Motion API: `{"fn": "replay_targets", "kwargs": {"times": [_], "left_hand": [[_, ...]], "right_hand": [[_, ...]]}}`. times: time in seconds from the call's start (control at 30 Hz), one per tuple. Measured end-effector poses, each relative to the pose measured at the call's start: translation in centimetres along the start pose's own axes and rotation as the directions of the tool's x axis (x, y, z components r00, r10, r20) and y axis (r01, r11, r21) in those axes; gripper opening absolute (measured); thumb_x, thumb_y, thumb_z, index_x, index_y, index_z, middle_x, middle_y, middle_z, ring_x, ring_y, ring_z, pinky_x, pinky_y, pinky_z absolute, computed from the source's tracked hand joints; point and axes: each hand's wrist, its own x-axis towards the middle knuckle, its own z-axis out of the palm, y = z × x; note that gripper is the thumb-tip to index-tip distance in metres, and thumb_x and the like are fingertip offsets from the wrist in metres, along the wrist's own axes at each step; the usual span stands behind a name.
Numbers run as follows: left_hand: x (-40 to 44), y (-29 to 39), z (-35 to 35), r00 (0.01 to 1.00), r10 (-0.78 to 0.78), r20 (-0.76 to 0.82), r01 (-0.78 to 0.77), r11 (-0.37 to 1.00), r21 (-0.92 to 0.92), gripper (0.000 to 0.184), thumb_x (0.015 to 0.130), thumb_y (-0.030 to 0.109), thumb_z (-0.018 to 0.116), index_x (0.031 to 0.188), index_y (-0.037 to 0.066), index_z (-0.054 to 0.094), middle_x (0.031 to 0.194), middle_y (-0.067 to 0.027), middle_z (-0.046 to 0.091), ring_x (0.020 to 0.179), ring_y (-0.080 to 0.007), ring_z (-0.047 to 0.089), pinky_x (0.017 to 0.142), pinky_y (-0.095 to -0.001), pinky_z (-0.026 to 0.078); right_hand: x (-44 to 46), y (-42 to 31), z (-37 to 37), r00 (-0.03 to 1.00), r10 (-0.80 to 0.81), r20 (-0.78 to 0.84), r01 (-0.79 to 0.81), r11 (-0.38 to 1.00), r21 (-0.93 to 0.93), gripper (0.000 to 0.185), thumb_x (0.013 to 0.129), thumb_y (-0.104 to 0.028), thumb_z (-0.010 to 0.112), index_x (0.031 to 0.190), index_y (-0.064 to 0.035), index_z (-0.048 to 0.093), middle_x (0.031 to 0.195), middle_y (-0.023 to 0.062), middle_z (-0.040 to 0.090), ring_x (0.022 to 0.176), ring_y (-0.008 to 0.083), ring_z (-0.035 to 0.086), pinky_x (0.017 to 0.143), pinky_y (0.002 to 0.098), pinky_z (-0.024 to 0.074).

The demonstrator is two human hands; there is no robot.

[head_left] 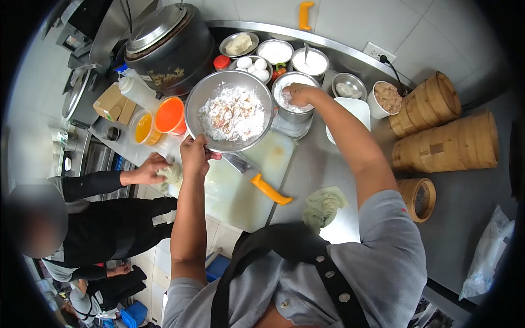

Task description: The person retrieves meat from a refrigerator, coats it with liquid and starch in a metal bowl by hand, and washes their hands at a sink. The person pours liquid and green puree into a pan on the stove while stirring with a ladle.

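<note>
Metal bowl (pixel 255 82) of floury mix sits in my left hand's (pixel 195 156) grip at the near rim, above the cutting board (pixel 278 145). Beyond both hands, a tiled wall (pixel 350 22) backs the steel counter (pixel 306 164); my right hand's (pixel 298 94) fingers are sunk in a powder pot (pixel 295 116), their closure unclear.

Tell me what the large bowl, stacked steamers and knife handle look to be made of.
Large bowl: metal, probably stainless steel, by its silvery, softly shiny wall.
Stacked steamers: likely bamboo, with a smooth tan finish and banded, woodlike sides; other wood is possible.
Knife handle: apparently plastic, smooth and evenly bright orange; rubbery coating is possible.
</note>
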Motion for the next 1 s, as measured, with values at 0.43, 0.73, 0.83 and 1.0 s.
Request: {"fn": "replay_targets", "kwargs": {"times": [0.43,0.73,0.83,1.0], "left_hand": [[-0.8,0.1,1.8,1.0,-0.017,-0.021,0.018,0.998,0.064,0.018,0.078,0.004,0.047,0.09,-0.009,0.051,0.071,-0.0192,0.061,0.045,-0.0251,0.06,0.038,-0.0318,0.053],[-1.3,-0.5,6.7,0.991,-0.045,0.123,0.035,0.996,0.084,0.024,0.079,0.004,0.047,0.096,-0.012,0.052,0.074,-0.0204,0.062,0.047,-0.0258,0.061,0.039,-0.032,0.053],[-3.3,0.0,8.6,0.973,-0.077,0.22,0.056,0.994,0.098,0.024,0.078,0.002,0.047,0.097,-0.011,0.053,0.075,-0.0212,0.063,0.046,-0.0251,0.061,0.038,-0.0315,0.052],[-6.3,-0.3,9.9,0.877,-0.105,0.469,0.056,0.991,0.118,0.025,0.077,0.002,0.048,0.098,-0.011,0.053,0.075,-0.021,0.063,0.046,-0.0254,0.061,0.037,-0.0321,0.052]], "right_hand": [[-0.7,1.1,-1.8,0.967,0.256,0.006,-0.217,0.808,0.548,0.051,0.082,-0.006,0.046,0.132,-0.002,0.044,0.127,0.0187,0.052,0.114,0.0292,0.053,0.095,0.0375,0.0438],[-6.3,-3.3,-9.3,0.963,0.225,-0.15,0.045,0.412,0.91,0.04,0.08,-0.006,0.049,0.119,-0.0014,0.054,0.1,0.0114,0.061,0.088,0.0193,0.058,0.071,0.0338,0.0487],[-11.3,-7.0,-9.1,0.898,0.131,-0.419,0.064,0.905,0.42,0.045,0.083,-0.016,0.052,0.125,-0.0003,0.049,0.116,0.021,0.058,0.107,0.0309,0.056,0.091,0.0358,0.044],[-19.3,-12.9,-5.1,0.911,0.359,-0.201,-0.295,0.911,0.288,0.071,0.079,-0.03,0.066,0.139,-0.0104,0.034,0.138,0.0299,0.033,0.124,0.0421,0.04,0.104,0.0418,0.0347]]}}
